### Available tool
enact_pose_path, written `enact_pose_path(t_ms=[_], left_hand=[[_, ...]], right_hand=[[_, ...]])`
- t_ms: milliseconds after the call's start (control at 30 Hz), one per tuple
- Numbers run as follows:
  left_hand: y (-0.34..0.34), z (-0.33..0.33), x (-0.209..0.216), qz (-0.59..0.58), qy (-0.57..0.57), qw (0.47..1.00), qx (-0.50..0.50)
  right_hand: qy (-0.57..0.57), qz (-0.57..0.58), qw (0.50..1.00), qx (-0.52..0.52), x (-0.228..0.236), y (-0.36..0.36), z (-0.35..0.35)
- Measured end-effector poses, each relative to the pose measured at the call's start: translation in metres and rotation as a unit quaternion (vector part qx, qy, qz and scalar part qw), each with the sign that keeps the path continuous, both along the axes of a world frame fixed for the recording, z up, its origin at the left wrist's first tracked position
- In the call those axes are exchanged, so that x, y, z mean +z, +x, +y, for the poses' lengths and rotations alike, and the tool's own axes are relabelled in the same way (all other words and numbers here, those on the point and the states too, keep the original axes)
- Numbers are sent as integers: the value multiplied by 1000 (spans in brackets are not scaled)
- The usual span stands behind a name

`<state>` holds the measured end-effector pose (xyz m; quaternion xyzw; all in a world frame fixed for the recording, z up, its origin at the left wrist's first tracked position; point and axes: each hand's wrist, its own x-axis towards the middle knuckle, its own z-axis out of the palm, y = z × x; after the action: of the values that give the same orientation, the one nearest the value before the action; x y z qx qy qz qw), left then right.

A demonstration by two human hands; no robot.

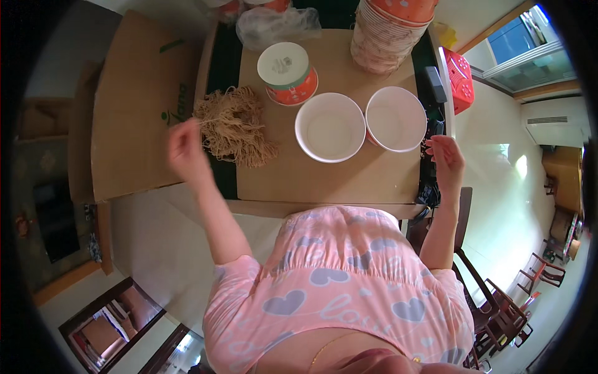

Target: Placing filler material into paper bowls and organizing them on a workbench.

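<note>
My left hand point(188, 153), a little blurred, is closed in a pinch at the left edge of a bundle of tan strings point(233, 128). A thin strand seems to run from its fingertips into the bundle. At the table's right edge my right hand point(448, 163) has its fingertips drawn together, close to some tiny pale bits point(426, 148); anything between them is too small to make out. Two white-lined paper tubs point(330, 128) point(396, 118) stand side by side, mouths up. Behind them sits an orange tub point(293, 90) with a white top.
A tall stack of paper tubs point(386, 43) stands at the back right, a crumpled clear plastic bag point(274, 28) at the back left. A large cardboard box point(140, 106) borders the table's left. Beyond the right edge are a dark box-like object point(435, 84) and a red stool point(459, 78).
</note>
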<state>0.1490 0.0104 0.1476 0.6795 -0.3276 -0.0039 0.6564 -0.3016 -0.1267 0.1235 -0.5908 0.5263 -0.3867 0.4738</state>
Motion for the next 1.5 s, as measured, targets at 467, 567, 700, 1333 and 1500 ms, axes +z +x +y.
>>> enact_pose_path(t_ms=[467, 567, 700, 1333, 1500], left_hand=[[-88, 37, 123, -152, -94, 949, -261], [-136, 25, 104, -47, 98, 937, -331], [-140, 16, 46, 123, 49, 941, -311], [-204, -61, -86, 4, 187, 918, -351], [-211, -71, -112, -148, 287, 885, -337]], right_hand=[[-258, -151, 897, 326, 100, 141, 48], [-153, -210, 875, 409, 90, 169, 73], [16, -197, 919, 342, 54, 160, 89], [92, -98, 988, 70, -45, 89, 58], [100, -131, 984, 69, -64, 84, 52]])
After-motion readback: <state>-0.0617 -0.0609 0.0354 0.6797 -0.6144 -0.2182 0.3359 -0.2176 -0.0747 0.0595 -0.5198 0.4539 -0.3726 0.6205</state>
